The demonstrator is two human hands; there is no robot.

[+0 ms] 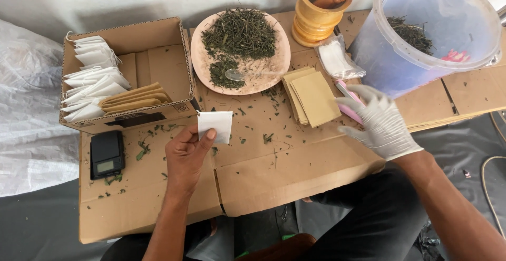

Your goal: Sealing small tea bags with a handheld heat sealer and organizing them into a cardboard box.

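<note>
A flattened cardboard surface (295,171) carries a translucent bucket (437,29) with dried herbs, an open cardboard box (158,55) of white and tan sachets, and a round plate (240,50) of dried leaves. The gloved right hand (377,121) rests with fingers spread over a pink object (348,100), beside a stack of tan envelopes (312,98). The bare left hand (187,155) pinches a small white sachet (215,125), held just above the surface near the box.
</note>
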